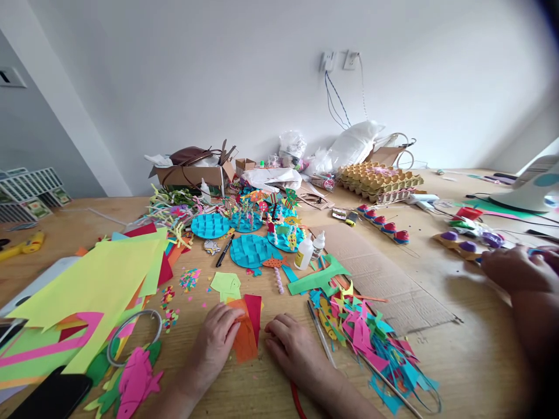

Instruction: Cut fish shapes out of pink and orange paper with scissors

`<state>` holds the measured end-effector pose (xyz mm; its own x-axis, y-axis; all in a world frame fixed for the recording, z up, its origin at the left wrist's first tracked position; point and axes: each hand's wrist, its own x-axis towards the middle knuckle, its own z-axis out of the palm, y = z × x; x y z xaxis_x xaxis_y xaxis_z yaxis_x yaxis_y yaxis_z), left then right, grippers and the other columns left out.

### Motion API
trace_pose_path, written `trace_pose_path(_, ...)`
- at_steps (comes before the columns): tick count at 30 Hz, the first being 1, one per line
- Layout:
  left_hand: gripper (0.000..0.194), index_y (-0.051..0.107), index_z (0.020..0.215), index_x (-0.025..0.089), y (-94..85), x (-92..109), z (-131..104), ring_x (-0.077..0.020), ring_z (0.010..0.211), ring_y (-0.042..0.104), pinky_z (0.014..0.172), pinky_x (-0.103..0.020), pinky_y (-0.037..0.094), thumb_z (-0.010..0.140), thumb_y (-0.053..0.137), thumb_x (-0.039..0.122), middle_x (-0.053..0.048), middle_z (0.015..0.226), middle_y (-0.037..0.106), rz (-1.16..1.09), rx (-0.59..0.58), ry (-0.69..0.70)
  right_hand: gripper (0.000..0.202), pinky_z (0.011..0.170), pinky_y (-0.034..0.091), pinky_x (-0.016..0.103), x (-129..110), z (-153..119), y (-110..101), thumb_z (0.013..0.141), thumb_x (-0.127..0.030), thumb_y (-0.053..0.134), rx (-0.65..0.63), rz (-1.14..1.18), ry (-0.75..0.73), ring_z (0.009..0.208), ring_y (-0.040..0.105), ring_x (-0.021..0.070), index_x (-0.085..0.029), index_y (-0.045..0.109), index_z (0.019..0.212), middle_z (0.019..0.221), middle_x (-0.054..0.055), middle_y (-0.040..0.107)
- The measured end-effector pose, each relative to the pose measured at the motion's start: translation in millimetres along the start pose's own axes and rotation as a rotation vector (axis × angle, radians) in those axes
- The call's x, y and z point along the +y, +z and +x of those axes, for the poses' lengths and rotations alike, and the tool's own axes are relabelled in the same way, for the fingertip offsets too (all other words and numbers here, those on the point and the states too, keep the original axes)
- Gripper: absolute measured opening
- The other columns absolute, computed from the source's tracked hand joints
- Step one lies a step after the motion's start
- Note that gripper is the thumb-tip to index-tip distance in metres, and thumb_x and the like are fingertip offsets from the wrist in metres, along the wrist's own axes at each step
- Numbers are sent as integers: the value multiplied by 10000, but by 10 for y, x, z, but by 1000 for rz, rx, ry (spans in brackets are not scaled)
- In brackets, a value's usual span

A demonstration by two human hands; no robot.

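Note:
A strip of orange paper [246, 343] lies on the table in front of me, with a dark red paper piece [254, 311] partly under it. My left hand [217, 334] is closed at the orange paper's left edge, thumb and fingertips on it. Just right of these papers my right hand [288, 343] rests on the table, fingers loosely bent, holding nothing that I can see. Behind the left hand is a pale green paper cutout [227, 284]. A curved red thing [297, 401] shows partly beneath my right forearm.
Coloured sheets [100, 273], a tape ring [135, 337] and pink paper fish [136, 381] lie left. Right are paper scraps [362, 326], cardboard [379, 279] and another person's hand [510, 267]. Glue bottles [304, 251] and blue discs [253, 251] stand behind; egg trays [378, 177] are farther back.

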<state>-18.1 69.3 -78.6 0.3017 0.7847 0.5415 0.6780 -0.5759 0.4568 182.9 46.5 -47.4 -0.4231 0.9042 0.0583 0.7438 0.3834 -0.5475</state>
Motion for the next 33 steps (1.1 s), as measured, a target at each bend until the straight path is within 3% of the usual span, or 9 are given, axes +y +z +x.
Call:
trace_pose_path(7, 118, 550, 696, 186, -182, 213, -27, -120, 510, 578, 486, -171, 487, 784, 480, 150, 21, 580, 586, -235, -14, -166, 278, 633, 409, 212, -2, -65, 4, 829, -238, 550, 39, 348, -44, 684, 548, 138, -179, 543, 1100, 934, 35, 619)
trace_pose_path(10, 111, 565, 671, 182, -198, 283, -70, -124, 528, 563, 504, -175, 475, 763, 503, 172, 16, 580, 582, -412, -64, -293, 113, 496, 320, 182, 5, -69, 56, 816, -279, 552, -20, 417, -109, 537, 436, 97, -169, 575, 803, 651, -41, 514)
trace_pose_path(12, 124, 570, 655, 181, -200, 306, -88, -121, 528, 542, 510, -175, 463, 763, 511, 198, 16, 574, 568, -473, -86, -321, 199, 453, 249, 184, 1, -61, 84, 783, -213, 552, -59, 410, -100, 490, 348, 81, -169, 479, 604, 536, -72, 366)
trace_pose_path(14, 155, 568, 643, 183, -218, 321, -90, -119, 521, 523, 506, -176, 456, 771, 528, 259, 19, 567, 550, -522, -95, -353, 252, 446, 223, 187, -6, -49, 98, 755, -140, 528, -74, 423, -73, 484, 312, 75, -174, 393, 544, 522, -78, 308)
trace_pose_path(19, 328, 610, 752, 198, -258, 316, -105, -164, 621, 593, 564, -223, 517, 774, 525, 514, -10, 652, 608, -629, -97, -475, 257, 451, 221, 195, -8, -21, 103, 742, -125, 500, -13, 462, -14, 489, 304, 79, -182, 355, 538, 517, -78, 304)
trace_pose_path(21, 432, 631, 909, 202, -187, 272, -159, -214, 750, 651, 654, -281, 555, 724, 554, 585, -50, 785, 678, -695, -156, -495, 261, 452, 220, 196, -9, -18, 109, 756, -150, 501, 5, 478, -20, 491, 302, 80, -182, 356, 542, 519, -77, 302)
trace_pose_path(23, 508, 650, 917, 204, -71, 207, -229, -246, 777, 678, 688, -320, 570, 643, 606, 629, -67, 804, 710, -690, -77, -524, 261, 454, 222, 195, -13, -22, 121, 773, -176, 500, 8, 493, -56, 493, 308, 81, -181, 367, 549, 524, -75, 309)
trace_pose_path(27, 372, 685, 762, 207, 59, 135, -270, -226, 698, 693, 689, -315, 579, 634, 663, 556, -50, 743, 738, -728, -41, -545, 253, 445, 224, 189, 1, -19, 160, 784, -193, 503, 8, 488, -74, 481, 313, 80, -177, 399, 554, 514, -75, 316)
trace_pose_path(33, 329, 685, 790, 194, -149, 229, -83, -228, 742, 702, 730, -314, 571, 660, 679, 496, -42, 765, 759, -875, -14, -617, 144, 500, 342, 193, -13, 8, 4, 760, -143, 464, 154, 413, 3, 525, 472, 116, -169, 539, 640, 557, -25, 512)
